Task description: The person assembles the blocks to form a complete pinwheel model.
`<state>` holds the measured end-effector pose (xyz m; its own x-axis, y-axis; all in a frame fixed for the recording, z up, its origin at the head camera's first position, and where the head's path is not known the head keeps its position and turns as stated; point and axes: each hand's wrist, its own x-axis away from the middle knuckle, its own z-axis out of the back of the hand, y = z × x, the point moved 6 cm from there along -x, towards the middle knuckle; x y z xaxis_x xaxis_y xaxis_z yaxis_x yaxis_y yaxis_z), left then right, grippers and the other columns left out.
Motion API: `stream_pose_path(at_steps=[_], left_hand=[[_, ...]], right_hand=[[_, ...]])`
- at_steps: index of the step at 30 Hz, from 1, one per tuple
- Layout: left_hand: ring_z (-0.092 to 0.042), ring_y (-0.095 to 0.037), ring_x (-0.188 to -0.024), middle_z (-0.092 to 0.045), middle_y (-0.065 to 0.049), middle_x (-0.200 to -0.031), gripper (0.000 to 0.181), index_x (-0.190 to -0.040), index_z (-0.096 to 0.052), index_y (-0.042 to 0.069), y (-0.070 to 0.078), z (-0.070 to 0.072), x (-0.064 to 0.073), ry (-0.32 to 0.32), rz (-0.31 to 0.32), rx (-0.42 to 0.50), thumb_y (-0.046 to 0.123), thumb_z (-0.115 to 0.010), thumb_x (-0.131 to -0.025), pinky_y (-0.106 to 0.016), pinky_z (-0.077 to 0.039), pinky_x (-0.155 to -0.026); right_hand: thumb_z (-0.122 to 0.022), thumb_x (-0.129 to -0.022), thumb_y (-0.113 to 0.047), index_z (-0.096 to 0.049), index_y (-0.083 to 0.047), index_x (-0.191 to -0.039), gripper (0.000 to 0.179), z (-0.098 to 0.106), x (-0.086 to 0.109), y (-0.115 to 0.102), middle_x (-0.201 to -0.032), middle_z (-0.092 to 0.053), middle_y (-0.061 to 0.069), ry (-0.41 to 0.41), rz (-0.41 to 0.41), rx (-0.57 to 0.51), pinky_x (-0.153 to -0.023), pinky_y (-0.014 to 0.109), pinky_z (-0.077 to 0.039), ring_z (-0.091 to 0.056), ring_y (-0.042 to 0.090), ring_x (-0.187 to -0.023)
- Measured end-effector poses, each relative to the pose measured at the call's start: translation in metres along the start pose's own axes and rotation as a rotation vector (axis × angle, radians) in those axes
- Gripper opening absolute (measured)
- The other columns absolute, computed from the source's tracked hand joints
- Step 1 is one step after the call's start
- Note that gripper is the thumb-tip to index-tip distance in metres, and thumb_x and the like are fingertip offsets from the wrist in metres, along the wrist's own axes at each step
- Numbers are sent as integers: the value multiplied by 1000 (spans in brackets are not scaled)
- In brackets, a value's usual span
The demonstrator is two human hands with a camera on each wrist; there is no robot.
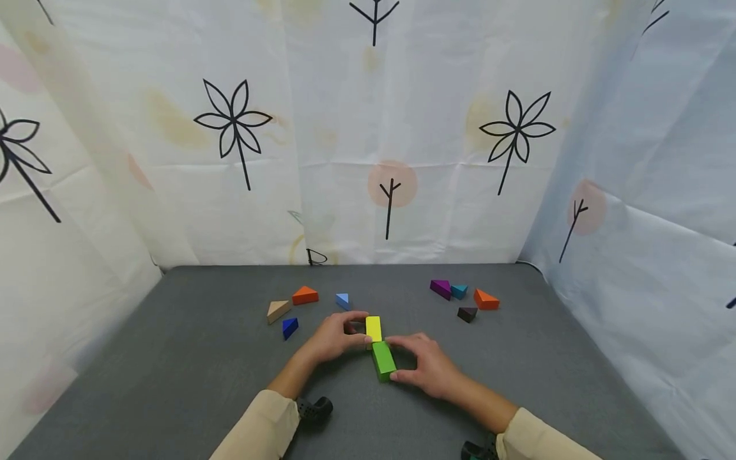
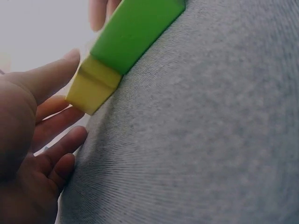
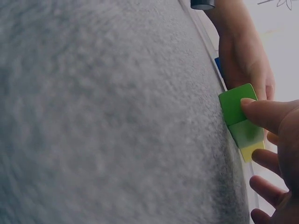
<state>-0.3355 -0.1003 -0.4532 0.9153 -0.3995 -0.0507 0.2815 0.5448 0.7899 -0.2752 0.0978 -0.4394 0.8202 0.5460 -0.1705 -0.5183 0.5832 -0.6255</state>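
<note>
A yellow block and a green block lie end to end on the grey table, the green one nearer to me and slightly angled. With thumb and index finger my left hand holds the yellow block at its left side. My right hand pinches the green block lengthwise, the thumb on its near end and the index finger by its far end. In the left wrist view, the green block meets the yellow block. The right thumb presses the green block's end in the right wrist view.
Left of centre lie an orange triangle, a tan one, a dark blue one and a light blue one. Purple, teal, orange and dark brown pieces lie right. Patterned cloth surrounds the table.
</note>
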Motion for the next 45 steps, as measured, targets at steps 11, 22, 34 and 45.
stream_pose_path(at_steps=[11, 22, 34, 45], left_hand=[[-57, -15, -90, -64, 1, -117, 49, -131, -62, 16, 2, -2, 2, 32, -5, 2, 34, -75, -87, -36, -48, -75], [-59, -17, -93, -65, -2, -119, 52, -134, -59, 13, 5, -3, 3, 12, -15, -16, 34, -73, -88, -37, -49, -77], [-40, -33, -134, -42, -5, -150, 65, -143, -49, 10, 41, -19, 26, -54, -177, -245, 46, -65, -91, -56, -31, -106], [-44, -31, -131, -41, 2, -150, 68, -143, -52, 15, 40, -25, 32, -31, -109, -295, 52, -67, -87, -57, -32, -102]], right_hand=[[-78, -83, -33, -60, -15, -133, 56, -7, -1, -7, -129, -59, 2, 6, -3, -8, -98, 55, -39, -48, 26, -122], [-78, -84, -30, -59, -10, -134, 57, -8, 0, -18, -130, -58, 12, 1, -54, 42, -98, 60, -36, -49, 32, -122], [-80, -82, -27, -61, -7, -131, 56, -8, 2, -21, -122, -64, 9, 75, -19, 101, -96, 59, -37, -55, 30, -116], [-78, -84, -30, -60, -7, -133, 57, -10, 0, -23, -121, -64, 8, 32, -59, 129, -93, 55, -42, -56, 29, -113]])
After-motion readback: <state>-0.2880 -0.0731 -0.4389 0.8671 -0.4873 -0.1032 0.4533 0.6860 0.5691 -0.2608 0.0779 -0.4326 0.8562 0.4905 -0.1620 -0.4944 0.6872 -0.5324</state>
